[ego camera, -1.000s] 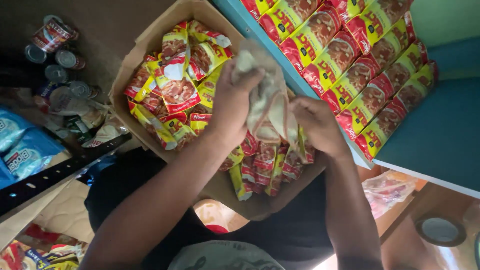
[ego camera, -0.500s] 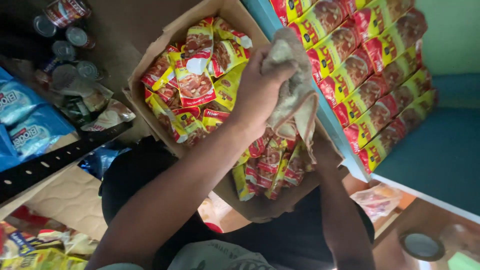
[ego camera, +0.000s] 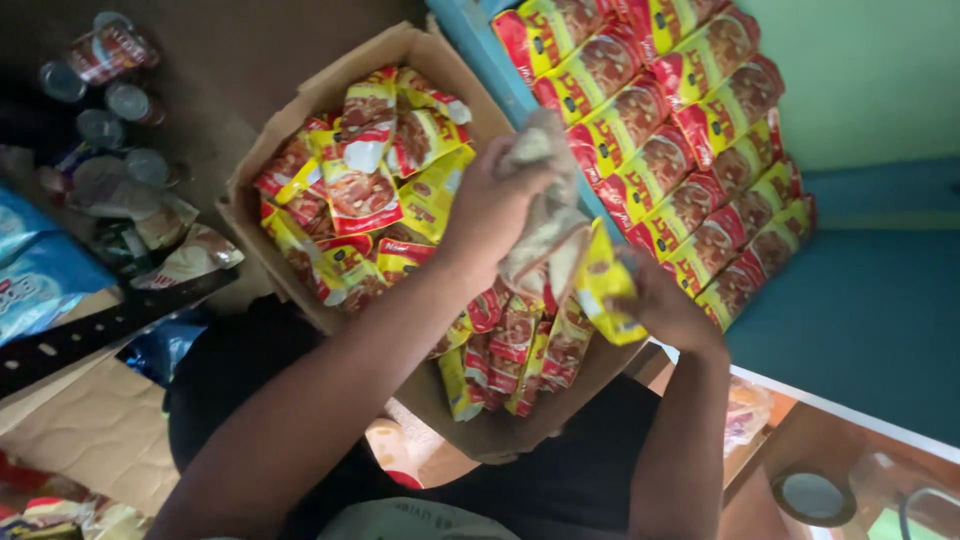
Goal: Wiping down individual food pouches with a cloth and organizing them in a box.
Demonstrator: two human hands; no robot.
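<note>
An open cardboard box [ego camera: 300,120] rests on my lap, filled with several red and yellow snack packets [ego camera: 360,190]. My left hand [ego camera: 490,210] is raised over the box and grips a crumpled grey-white cloth [ego camera: 545,215]. My right hand [ego camera: 665,305] holds a yellow packet [ego camera: 605,285] right beside the cloth, near the box's right side. Both forearms reach up from the bottom of the view.
A blue shelf [ego camera: 860,310] on the right carries neat rows of the same red and yellow packets [ego camera: 680,130]. Metal cans [ego camera: 105,70] stand at the top left, with blue bags [ego camera: 35,275] and a black bar [ego camera: 100,325] below them. A round lid [ego camera: 812,497] lies at bottom right.
The view has shifted so the box sits further right. My right hand has come away from under the cloth and now holds a yellow packet. My left hand still grips the cloth.
</note>
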